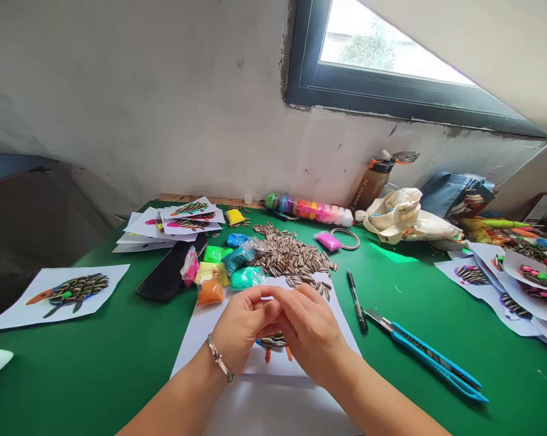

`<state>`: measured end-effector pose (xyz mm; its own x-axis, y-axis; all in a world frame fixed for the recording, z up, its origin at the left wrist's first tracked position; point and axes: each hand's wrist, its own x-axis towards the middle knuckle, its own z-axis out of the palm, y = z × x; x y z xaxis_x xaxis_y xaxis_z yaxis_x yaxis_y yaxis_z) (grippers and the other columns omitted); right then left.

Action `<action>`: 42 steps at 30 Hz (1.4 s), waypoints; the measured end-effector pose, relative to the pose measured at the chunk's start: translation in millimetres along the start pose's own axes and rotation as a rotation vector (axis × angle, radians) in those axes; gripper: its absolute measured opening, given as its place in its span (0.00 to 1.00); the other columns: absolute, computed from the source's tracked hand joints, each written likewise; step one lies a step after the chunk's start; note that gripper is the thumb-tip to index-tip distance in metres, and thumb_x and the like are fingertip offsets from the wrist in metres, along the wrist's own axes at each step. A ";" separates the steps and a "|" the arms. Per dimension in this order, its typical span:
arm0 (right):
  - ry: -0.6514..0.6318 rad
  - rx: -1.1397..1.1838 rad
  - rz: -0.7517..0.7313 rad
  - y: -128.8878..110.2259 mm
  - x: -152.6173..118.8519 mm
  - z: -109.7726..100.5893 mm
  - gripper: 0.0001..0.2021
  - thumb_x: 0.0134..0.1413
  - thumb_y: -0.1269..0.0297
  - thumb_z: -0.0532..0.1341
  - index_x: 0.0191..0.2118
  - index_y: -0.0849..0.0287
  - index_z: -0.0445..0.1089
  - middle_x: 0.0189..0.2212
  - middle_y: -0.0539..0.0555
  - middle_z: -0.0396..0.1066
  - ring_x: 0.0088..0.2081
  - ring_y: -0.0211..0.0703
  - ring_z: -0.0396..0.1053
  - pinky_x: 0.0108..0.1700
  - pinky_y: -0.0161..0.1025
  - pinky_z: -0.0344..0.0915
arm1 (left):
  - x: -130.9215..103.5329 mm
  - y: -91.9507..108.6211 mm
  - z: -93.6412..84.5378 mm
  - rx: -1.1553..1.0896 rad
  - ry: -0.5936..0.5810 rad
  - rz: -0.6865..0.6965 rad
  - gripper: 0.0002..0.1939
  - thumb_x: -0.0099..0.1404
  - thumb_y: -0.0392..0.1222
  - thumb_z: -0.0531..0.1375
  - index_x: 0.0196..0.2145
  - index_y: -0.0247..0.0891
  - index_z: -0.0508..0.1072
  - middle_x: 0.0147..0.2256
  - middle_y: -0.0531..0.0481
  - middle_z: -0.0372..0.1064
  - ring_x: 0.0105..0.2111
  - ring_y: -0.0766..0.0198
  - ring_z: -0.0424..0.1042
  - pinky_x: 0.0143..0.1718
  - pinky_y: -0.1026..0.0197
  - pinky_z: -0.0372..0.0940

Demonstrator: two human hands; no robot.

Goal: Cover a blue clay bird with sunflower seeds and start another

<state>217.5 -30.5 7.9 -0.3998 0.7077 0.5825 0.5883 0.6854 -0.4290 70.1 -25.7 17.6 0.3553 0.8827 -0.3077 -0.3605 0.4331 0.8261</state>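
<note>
My left hand (pixel 245 324), with a silver bracelet (pixel 220 358) at the wrist, and my right hand (pixel 310 324) meet over a white sheet of paper (pixel 195 345). Their fingers are curled together at the tips; anything pinched between them is hidden. Below the hands, partly covered, is a sunflower-seed picture (pixel 273 342) with blue clay and two orange legs. Just beyond lie a heap of striped sunflower seeds (pixel 291 254) and bags of coloured clay, among them an orange one (pixel 209 292) and a mint-green one (pixel 247 278).
A black phone (pixel 164 278) and stacked seed pictures (pixel 139 227) lie left; a finished bird picture (pixel 73 293) is farther left. On the right are a pen (pixel 357 303), a blue utility knife (pixel 430 351), a tape ring (pixel 346 238), a bottle (pixel 372 181) and a cloth bag (pixel 394 212).
</note>
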 end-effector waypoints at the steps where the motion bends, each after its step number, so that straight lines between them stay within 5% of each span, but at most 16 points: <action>1: -0.002 0.009 -0.004 0.0 -0.1 1.3 0.15 0.58 0.76 0.53 0.49 0.59 0.65 0.30 0.54 0.71 0.31 0.43 0.61 0.34 0.41 0.60 | -0.2 -0.7 -0.5 0.000 0.014 0.004 0.21 0.49 0.47 0.70 0.38 0.33 0.75 0.27 0.49 0.74 0.30 0.64 0.74 0.39 0.59 0.70; 6: -0.005 0.234 0.178 1.8 -2.3 5.0 0.17 0.52 0.78 0.58 0.48 0.57 0.68 0.38 0.55 0.70 0.37 0.42 0.65 0.38 0.39 0.64 | 0.3 -2.2 -1.5 0.037 0.040 0.003 0.22 0.51 0.46 0.69 0.42 0.34 0.74 0.27 0.49 0.75 0.29 0.64 0.74 0.36 0.59 0.70; 12: -0.101 0.390 0.374 4.7 0.3 0.6 0.13 0.53 0.76 0.59 0.41 0.53 0.74 0.30 0.50 0.71 0.33 0.39 0.66 0.36 0.35 0.63 | 2.8 -4.7 -4.0 0.036 0.090 0.002 0.20 0.49 0.48 0.69 0.37 0.33 0.75 0.29 0.47 0.77 0.32 0.60 0.76 0.39 0.59 0.70; 23: -0.007 0.313 0.245 10.2 -3.7 3.4 0.10 0.57 0.73 0.57 0.40 0.57 0.74 0.35 0.55 0.70 0.36 0.41 0.67 0.36 0.37 0.64 | 2.6 -5.3 -9.5 0.137 0.098 -0.046 0.20 0.50 0.53 0.68 0.33 0.32 0.75 0.29 0.47 0.75 0.30 0.62 0.75 0.37 0.60 0.70; 42: -0.059 0.331 0.317 9.0 -2.2 -0.6 0.10 0.53 0.76 0.58 0.38 0.56 0.72 0.31 0.50 0.69 0.32 0.36 0.66 0.33 0.33 0.63 | 2.9 -4.0 -8.5 0.135 0.115 -0.049 0.19 0.46 0.51 0.70 0.29 0.34 0.76 0.26 0.50 0.73 0.26 0.68 0.72 0.33 0.65 0.69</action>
<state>224.1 -26.0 3.2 -0.2814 0.8931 0.3511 0.4356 0.4449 -0.7825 65.2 -23.3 9.4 0.2661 0.8795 -0.3945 -0.2237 0.4544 0.8622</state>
